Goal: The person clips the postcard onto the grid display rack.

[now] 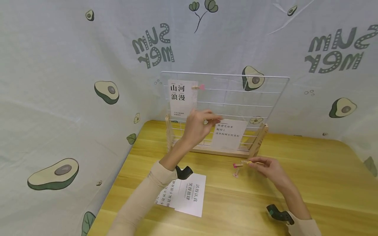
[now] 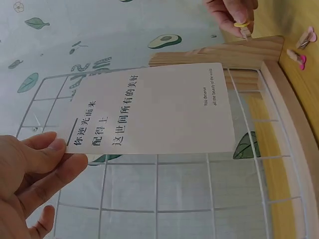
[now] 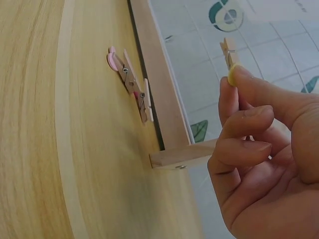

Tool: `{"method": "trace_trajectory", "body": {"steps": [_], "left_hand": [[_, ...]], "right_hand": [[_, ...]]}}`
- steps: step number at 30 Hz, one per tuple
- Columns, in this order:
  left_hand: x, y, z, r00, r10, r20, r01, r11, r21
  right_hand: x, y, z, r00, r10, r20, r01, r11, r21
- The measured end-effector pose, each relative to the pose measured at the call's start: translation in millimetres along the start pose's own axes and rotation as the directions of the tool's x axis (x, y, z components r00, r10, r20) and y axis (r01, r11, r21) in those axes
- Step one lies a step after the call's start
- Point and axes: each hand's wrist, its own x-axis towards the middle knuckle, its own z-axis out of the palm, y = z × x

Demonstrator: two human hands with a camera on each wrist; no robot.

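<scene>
A white card with printed lines overlaps the lower right of the white wire grid. My left hand pinches the card's top corner between thumb and fingers. Low on the right, my right hand pinches a small wooden clothespin by its yellow end. Two more clothespins with pink ends lie on the table beside the grid's wooden base. Up on the grid's left side, another card hangs from a clothespin with a pink end.
The grid stands in a wooden stand on a yellow wood-grain table. Printed cards lie flat at the front left, partly behind my left forearm. A white curtain with avocado prints rises behind and at the left.
</scene>
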Motion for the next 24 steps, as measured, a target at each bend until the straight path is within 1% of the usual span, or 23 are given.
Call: {"method": "trace_trajectory", "body": {"steps": [2, 7, 13, 19, 24], "left_hand": [[9.4, 2.4, -1.0, 1.000, 0.014, -0.006, -0.014, 0.999, 0.038], [32.3, 5.0, -2.3, 0.999, 0.040, 0.005, -0.040, 0.993, 0.113], [55.6, 12.9, -3.2, 0.999, 0.032, -0.015, -0.029, 0.986, 0.164], [71.2, 20.2, -0.4, 0.999, 0.037, -0.026, -0.031, 0.979, 0.199], [79.2, 22.0, 4.3, 0.998, 0.045, -0.050, -0.033, 0.975, 0.218]], "right_hand": [[0.5, -0.6, 0.6, 1.000, -0.017, 0.008, 0.017, 1.000, 0.005], [1.3, 0.2, 2.4, 0.999, -0.038, 0.003, 0.038, 0.999, 0.007], [2.3, 0.9, 5.8, 0.999, -0.051, 0.012, 0.051, 0.999, 0.003], [2.1, -1.2, 7.0, 0.998, -0.052, 0.022, 0.052, 0.999, 0.013], [1.7, -0.3, 2.0, 0.996, -0.078, 0.030, 0.077, 0.996, 0.046]]}}
